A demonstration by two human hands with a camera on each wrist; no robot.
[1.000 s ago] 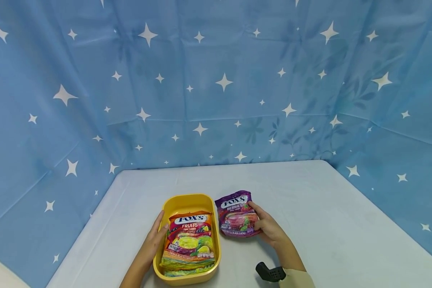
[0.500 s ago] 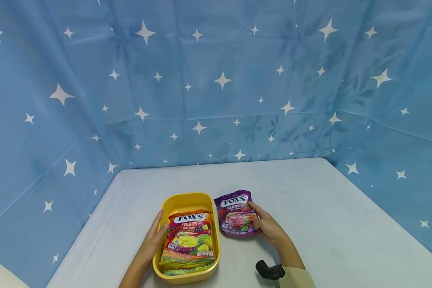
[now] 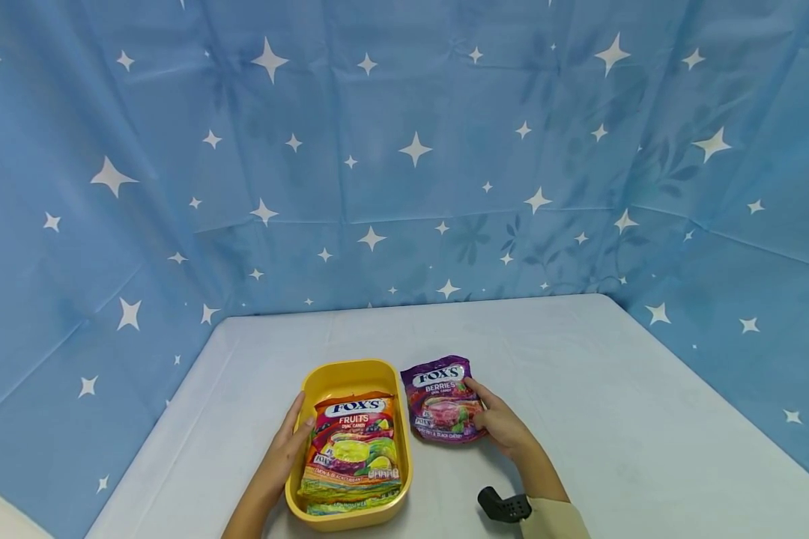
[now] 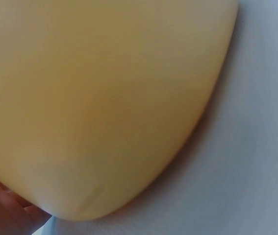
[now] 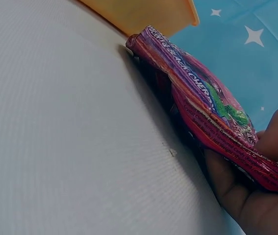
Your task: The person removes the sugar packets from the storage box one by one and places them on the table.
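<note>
A yellow plastic tub (image 3: 350, 378) stands on the white table, with an orange Fox's Fruits candy bag (image 3: 353, 449) lying face up inside. My left hand (image 3: 282, 453) holds the tub's left side, thumb over the rim and fingers along the outer wall. The tub's wall (image 4: 104, 112) fills most of the left wrist view. To its right is a purple Fox's Berries candy bag (image 3: 441, 404). My right hand (image 3: 505, 428) pinches this bag by its right edge. In the right wrist view the purple bag (image 5: 212, 107) tilts, its underside in shadow close over the table.
A black strap-like device (image 3: 504, 506) sits by the right sleeve (image 3: 554, 519). Blue cloth with white stars (image 3: 404, 187) hangs behind and beside the white table (image 3: 580, 389).
The head view has shifted very slightly. Both hands keep their holds, and the tub and both bags stay where they were.
</note>
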